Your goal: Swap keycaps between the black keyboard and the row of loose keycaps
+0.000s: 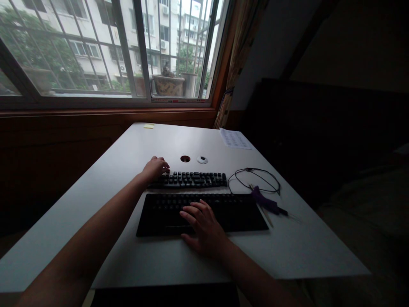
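A black keyboard with a wide flat front edge lies on the white table in front of me. My right hand rests on its middle, palm down, fingers spread and thumb at the front edge. Just behind lies a second row block of black keys, narrower and without such an edge. My left hand reaches over the left end of that block, fingers bent and close together, tips at the upper left keys. Whatever lies between those fingertips is too small and dark to make out.
Right of the keyboards lie a looped black cable, a purple-wrapped tool with thin wires at its end, and a thin stick. Behind are a table hole, a white ring, a printed sheet and yellow notes.
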A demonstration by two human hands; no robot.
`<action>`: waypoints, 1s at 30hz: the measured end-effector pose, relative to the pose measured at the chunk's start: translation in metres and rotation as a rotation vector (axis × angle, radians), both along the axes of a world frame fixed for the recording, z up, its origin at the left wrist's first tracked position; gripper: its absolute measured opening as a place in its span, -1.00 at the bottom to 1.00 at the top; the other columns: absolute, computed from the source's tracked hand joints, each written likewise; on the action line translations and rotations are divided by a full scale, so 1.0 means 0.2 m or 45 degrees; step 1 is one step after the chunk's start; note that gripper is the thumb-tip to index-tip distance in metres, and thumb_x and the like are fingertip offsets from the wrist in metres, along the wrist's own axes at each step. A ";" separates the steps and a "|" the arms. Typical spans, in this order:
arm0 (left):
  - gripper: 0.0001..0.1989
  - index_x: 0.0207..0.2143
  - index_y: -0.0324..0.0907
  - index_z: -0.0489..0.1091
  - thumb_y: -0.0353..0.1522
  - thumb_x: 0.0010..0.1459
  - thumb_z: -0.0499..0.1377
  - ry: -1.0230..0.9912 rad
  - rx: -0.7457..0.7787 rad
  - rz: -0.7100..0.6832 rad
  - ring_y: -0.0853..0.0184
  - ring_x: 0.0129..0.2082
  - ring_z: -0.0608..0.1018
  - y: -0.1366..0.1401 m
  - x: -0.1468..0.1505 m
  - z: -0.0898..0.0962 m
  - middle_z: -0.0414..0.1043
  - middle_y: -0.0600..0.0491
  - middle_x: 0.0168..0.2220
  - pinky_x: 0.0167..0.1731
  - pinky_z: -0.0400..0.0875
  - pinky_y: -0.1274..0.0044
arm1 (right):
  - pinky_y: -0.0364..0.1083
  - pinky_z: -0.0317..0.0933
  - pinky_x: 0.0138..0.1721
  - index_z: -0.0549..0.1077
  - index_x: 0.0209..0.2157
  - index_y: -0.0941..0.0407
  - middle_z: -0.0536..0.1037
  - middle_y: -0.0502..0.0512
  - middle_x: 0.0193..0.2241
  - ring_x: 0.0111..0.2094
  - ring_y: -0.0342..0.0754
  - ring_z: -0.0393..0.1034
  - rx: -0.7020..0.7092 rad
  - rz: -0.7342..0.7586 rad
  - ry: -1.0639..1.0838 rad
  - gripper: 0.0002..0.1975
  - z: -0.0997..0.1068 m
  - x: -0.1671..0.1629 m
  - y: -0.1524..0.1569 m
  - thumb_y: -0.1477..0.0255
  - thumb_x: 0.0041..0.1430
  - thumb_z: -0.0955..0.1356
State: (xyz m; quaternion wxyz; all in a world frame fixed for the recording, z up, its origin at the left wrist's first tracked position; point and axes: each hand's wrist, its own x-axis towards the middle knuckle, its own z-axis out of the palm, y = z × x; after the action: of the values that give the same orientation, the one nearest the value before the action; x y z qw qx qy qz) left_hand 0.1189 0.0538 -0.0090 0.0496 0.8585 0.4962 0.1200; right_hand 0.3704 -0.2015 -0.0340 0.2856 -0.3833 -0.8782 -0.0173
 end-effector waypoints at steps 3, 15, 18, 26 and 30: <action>-0.75 -0.18 -0.08 0.67 -0.18 0.20 0.28 -0.030 -0.009 -0.010 0.11 -0.10 0.49 0.01 -0.02 0.00 0.59 -0.08 -0.11 0.01 0.36 0.38 | 0.37 0.05 0.34 0.17 0.32 -0.01 0.42 0.16 0.18 0.23 0.19 0.21 -0.004 0.001 0.006 -0.26 0.01 0.00 0.00 0.36 0.16 0.47; -0.74 -0.33 -0.13 0.65 -0.13 0.12 0.33 -0.363 -0.140 -0.122 0.20 -0.29 0.59 -0.02 -0.04 0.03 0.64 -0.05 -0.32 -0.13 0.45 0.41 | 0.32 0.12 0.30 0.22 0.28 0.00 0.48 0.15 0.10 0.14 0.14 0.28 0.022 0.043 0.032 -0.32 0.01 0.00 0.00 0.40 0.17 0.46; -0.62 -0.18 -0.17 0.62 -0.06 0.20 0.25 -0.518 -0.224 -0.170 0.23 -0.26 0.63 -0.13 -0.07 0.07 0.66 -0.05 -0.23 -0.17 0.49 0.44 | 0.31 0.13 0.28 0.24 0.26 0.03 0.49 0.15 0.07 0.12 0.14 0.30 0.029 0.053 0.051 -0.37 0.02 0.01 -0.01 0.42 0.18 0.44; -0.68 -0.17 -0.24 0.55 -0.18 0.17 0.36 -1.171 -0.650 -0.428 0.25 -0.21 0.63 -0.65 -0.06 0.15 0.61 -0.08 -0.21 -0.17 0.55 0.42 | 0.22 0.29 0.15 0.30 0.19 0.02 0.54 0.11 -0.12 -0.07 0.06 0.41 0.114 0.003 0.263 -0.56 0.06 0.02 -0.01 0.44 0.29 0.36; -0.75 -0.17 -0.22 0.54 -0.24 0.19 0.36 -1.192 -0.688 -0.554 0.28 -0.22 0.61 -0.81 0.00 0.12 0.57 -0.05 -0.22 -0.17 0.54 0.46 | 0.17 0.35 0.04 0.27 0.24 0.01 0.53 0.12 -0.15 -0.07 0.09 0.41 0.147 -0.067 0.295 -0.52 0.06 0.03 -0.01 0.46 0.32 0.34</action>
State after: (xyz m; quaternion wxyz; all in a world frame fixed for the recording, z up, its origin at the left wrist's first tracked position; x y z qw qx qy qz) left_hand 0.1180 -0.1082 0.0144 0.5044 0.7531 0.2467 0.3430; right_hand 0.3762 -0.2039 -0.0221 0.4062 -0.3888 -0.8263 -0.0308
